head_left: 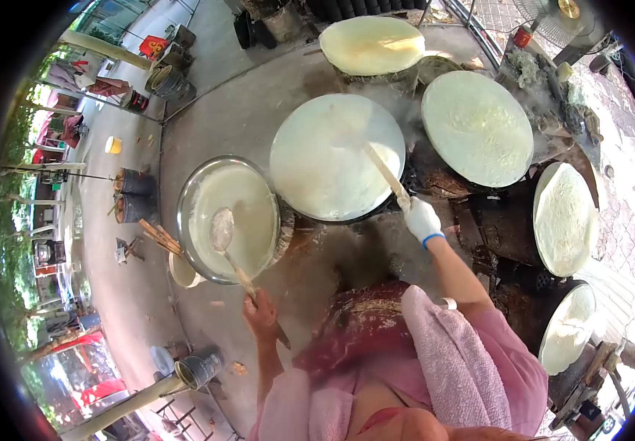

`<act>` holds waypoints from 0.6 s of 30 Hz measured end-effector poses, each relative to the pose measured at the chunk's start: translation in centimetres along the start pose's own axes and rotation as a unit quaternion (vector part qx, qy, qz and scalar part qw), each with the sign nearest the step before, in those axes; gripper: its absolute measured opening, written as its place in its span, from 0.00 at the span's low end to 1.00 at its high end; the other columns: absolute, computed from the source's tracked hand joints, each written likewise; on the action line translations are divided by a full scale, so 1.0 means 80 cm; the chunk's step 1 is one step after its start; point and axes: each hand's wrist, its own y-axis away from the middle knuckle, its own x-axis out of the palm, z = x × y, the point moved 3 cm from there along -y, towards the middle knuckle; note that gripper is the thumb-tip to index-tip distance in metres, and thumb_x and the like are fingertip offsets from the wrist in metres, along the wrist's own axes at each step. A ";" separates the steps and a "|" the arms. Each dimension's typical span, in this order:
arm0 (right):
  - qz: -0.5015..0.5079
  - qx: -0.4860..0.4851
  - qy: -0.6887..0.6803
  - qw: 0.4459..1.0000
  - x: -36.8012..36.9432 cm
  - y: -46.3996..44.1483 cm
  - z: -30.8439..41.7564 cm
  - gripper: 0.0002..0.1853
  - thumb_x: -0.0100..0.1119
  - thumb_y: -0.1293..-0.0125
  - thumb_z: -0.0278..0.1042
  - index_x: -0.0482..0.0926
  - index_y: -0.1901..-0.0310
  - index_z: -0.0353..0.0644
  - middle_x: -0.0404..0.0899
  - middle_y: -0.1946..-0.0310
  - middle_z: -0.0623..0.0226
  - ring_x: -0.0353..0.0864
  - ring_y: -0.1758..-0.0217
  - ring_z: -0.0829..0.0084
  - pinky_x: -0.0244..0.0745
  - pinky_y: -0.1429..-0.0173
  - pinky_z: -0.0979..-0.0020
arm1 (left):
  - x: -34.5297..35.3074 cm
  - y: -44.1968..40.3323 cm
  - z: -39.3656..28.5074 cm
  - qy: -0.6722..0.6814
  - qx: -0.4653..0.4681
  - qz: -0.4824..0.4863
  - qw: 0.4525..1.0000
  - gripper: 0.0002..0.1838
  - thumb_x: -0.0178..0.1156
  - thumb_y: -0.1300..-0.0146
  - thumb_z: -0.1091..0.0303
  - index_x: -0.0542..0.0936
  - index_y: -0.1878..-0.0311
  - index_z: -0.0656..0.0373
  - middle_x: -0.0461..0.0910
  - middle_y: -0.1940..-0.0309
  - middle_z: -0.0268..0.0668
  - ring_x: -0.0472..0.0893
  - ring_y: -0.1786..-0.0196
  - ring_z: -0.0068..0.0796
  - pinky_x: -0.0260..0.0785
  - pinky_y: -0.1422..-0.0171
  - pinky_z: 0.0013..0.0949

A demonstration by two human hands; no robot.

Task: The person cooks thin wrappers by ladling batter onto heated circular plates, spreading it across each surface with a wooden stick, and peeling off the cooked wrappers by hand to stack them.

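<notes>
My bare left hand (260, 314) is closed round the handle of a ladle (222, 228). The ladle's bowl is over the wide metal basin (187, 253) of pale, milky batter (247, 198), coated with the same liquid. In a white glove with a blue cuff, my right hand (422, 222) grips the wooden handle of a spreader (387, 175). The spreader's far end reaches onto a large round griddle (310, 176) covered with a thin white layer; its head is pale and hard to make out.
Around the right side stand more round griddles bearing pale sheets, among them one at the back (372, 44) and one beside mine (477, 128). Wooden sticks (159, 237) lie left of the basin. Buckets (200, 367) stand on the floor, and a fan (564, 22) is at top right.
</notes>
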 end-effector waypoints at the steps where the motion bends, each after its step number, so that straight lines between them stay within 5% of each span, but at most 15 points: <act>1: 0.090 0.055 -0.089 0.990 -0.009 -0.004 0.001 0.26 0.46 0.27 0.57 0.80 0.62 0.38 0.81 0.73 0.45 0.83 0.64 0.45 0.77 0.59 0.51 | 0.003 0.008 -0.002 0.017 -0.023 -0.005 1.000 0.09 0.59 0.32 0.65 0.73 0.62 0.61 0.70 0.76 0.28 0.68 0.75 0.14 0.61 0.77 0.23; 3: 0.198 0.118 -0.161 0.960 -0.025 0.030 0.015 0.27 0.49 0.30 0.61 0.81 0.60 0.40 0.82 0.73 0.46 0.83 0.65 0.47 0.77 0.59 0.54 | 0.022 0.020 -0.035 0.053 -0.065 -0.010 0.996 0.10 0.59 0.32 0.65 0.73 0.63 0.61 0.70 0.76 0.29 0.69 0.75 0.16 0.62 0.77 0.24; 5: 0.150 -0.062 0.002 0.987 0.006 0.046 -0.034 0.26 0.50 0.31 0.60 0.81 0.51 0.44 0.83 0.70 0.46 0.84 0.64 0.47 0.79 0.57 0.52 | 0.005 0.008 0.014 0.003 0.005 -0.007 1.000 0.10 0.59 0.32 0.64 0.73 0.62 0.61 0.70 0.76 0.30 0.69 0.75 0.17 0.62 0.77 0.25; 7: 0.101 -0.063 -0.001 0.993 0.004 0.031 -0.083 0.26 0.47 0.29 0.59 0.80 0.46 0.45 0.83 0.68 0.45 0.84 0.63 0.45 0.78 0.56 0.49 | 0.013 0.010 0.017 0.003 -0.008 -0.020 1.000 0.10 0.58 0.32 0.63 0.74 0.62 0.61 0.71 0.76 0.30 0.70 0.75 0.17 0.62 0.77 0.25; 10: 0.055 -0.092 0.066 0.992 -0.027 -0.047 -0.070 0.28 0.43 0.25 0.52 0.63 0.29 0.47 0.82 0.71 0.44 0.82 0.67 0.44 0.75 0.63 0.47 | 0.040 0.040 -0.041 0.038 -0.102 -0.035 0.993 0.10 0.59 0.32 0.63 0.74 0.61 0.61 0.71 0.77 0.30 0.71 0.76 0.17 0.62 0.78 0.25; 15: -0.025 -0.128 0.101 0.986 -0.037 -0.218 0.006 0.27 0.47 0.29 0.48 0.64 0.33 0.44 0.83 0.69 0.46 0.83 0.64 0.46 0.76 0.60 0.48 | 0.022 0.043 0.011 -0.143 0.006 -0.062 0.988 0.09 0.58 0.32 0.66 0.73 0.64 0.62 0.69 0.80 0.28 0.70 0.79 0.17 0.60 0.80 0.24; 16: -0.004 -0.098 0.094 0.991 -0.045 -0.238 0.035 0.29 0.49 0.31 0.48 0.64 0.33 0.43 0.84 0.67 0.48 0.85 0.62 0.47 0.77 0.58 0.49 | 0.040 0.055 -0.023 0.007 -0.111 -0.079 0.991 0.11 0.58 0.31 0.66 0.72 0.64 0.64 0.70 0.81 0.31 0.69 0.81 0.19 0.62 0.79 0.27; 18: -0.009 -0.072 0.114 0.991 -0.055 -0.250 0.096 0.27 0.50 0.32 0.48 0.69 0.36 0.43 0.85 0.62 0.50 0.85 0.58 0.49 0.78 0.52 0.52 | 0.037 0.050 -0.009 -0.034 -0.065 -0.067 0.995 0.09 0.57 0.30 0.66 0.72 0.63 0.60 0.68 0.83 0.29 0.66 0.85 0.18 0.57 0.83 0.24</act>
